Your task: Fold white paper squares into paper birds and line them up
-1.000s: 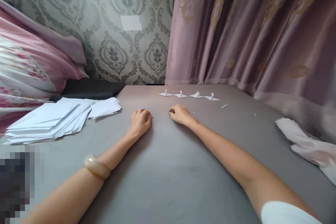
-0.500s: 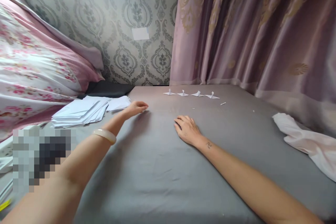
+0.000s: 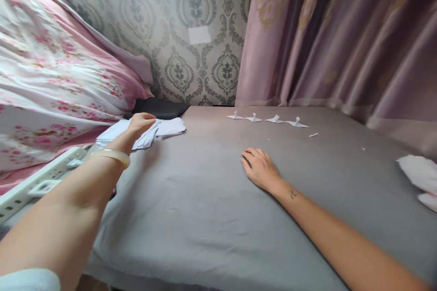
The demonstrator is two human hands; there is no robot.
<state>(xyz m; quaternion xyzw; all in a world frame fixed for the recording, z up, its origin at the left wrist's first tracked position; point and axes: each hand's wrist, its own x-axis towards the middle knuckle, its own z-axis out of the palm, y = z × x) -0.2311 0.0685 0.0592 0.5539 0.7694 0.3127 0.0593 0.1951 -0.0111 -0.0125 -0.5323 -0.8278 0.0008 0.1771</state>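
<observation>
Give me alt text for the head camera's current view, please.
A person's left hand is at piles of white paper; whether it touches them is unclear. The right hand rests on a gray surface, with four folded paper figures in a row beyond it.

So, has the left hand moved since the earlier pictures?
Yes, leftward: judged against the smaller paper stack, the left hand went from the stack's right to its left.

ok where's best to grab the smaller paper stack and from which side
Probably the right edge of the smaller paper stack, coming from the right: it lies flat, and that edge faces away from the larger paper pile crowding its left.
</observation>
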